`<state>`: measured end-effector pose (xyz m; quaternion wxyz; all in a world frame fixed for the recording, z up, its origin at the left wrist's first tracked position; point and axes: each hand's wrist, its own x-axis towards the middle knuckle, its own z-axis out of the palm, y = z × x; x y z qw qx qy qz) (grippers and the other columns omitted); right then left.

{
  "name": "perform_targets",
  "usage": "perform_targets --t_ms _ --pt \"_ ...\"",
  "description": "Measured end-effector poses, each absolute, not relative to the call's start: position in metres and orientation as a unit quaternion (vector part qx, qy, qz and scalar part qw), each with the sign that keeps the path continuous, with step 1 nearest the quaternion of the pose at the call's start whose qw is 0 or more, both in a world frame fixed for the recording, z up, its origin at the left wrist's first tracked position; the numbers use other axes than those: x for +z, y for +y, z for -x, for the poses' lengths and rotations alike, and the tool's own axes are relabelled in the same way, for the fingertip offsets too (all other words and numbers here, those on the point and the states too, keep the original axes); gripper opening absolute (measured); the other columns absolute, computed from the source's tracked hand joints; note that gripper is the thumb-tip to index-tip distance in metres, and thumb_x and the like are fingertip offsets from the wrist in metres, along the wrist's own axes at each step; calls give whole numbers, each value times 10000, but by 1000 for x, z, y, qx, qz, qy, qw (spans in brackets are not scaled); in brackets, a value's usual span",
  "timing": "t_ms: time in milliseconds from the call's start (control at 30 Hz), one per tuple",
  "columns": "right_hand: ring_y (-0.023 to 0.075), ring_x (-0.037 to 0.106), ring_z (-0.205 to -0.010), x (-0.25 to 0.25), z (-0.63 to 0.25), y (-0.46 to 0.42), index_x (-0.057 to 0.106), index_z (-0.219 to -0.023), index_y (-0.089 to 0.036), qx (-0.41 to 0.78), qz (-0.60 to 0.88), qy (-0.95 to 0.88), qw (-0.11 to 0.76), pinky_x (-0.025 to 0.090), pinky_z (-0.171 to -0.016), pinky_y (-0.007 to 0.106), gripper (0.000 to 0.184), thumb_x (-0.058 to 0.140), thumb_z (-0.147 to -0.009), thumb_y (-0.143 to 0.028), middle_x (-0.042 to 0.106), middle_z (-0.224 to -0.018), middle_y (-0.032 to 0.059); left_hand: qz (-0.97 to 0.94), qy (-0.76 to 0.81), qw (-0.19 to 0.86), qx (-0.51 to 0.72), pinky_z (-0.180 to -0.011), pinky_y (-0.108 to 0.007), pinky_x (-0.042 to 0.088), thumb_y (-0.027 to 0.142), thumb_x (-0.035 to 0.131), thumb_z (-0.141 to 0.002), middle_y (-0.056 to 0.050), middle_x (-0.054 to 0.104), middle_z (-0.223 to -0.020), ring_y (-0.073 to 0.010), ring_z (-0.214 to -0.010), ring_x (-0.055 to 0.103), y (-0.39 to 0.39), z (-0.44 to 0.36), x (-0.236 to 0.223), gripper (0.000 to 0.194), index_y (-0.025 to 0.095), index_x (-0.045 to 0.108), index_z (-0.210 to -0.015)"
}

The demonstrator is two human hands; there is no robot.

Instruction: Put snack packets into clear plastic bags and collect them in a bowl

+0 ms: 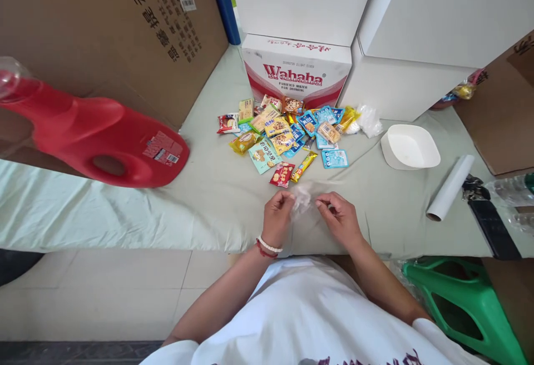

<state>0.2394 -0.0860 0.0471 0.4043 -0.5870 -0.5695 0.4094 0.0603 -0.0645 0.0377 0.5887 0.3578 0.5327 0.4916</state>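
Note:
A crumpled clear plastic bag (302,200) is stretched between my two hands, just above the front part of the cloth-covered table. My left hand (278,217), with a white and a red bracelet at its wrist, pinches the bag's left side. On the other side, my right hand (341,220) has thumb and forefinger pressed together at the bag's thin edge, which is hard to see there. Just beyond my hands lies a loose pile of wrapped snacks, with a red packet (282,174), a yellow stick packet (304,166) and a blue packet (334,159) nearest.
A white bowl (411,148), a white roll (450,188) and a black phone (494,228) lie to the right. At left rests a large red jug (120,148). Behind the snacks stands a Wahaha carton (297,70). A green stool (463,298) is below the table edge.

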Motion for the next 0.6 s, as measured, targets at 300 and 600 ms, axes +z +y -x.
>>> perform_targets --t_ms 300,600 --pt "216 627 -1024 46 -242 -102 618 -1171 -238 477 580 -493 439 558 -831 323 540 748 -779 -586 663 -1115 72 -538 572 459 415 -604 -254 298 513 509 -939 41 411 -604 -117 -609 385 -78 -73 30 421 200 466 -659" --pt "126 490 -541 29 -236 -92 624 -867 -207 521 623 -392 432 382 -454 240 399 703 -784 -590 558 -666 -26 -234 604 622 439 -399 -213 173 572 499 -908 79 343 -539 -78 -417 233 -66 -65 34 383 213 546 -784"
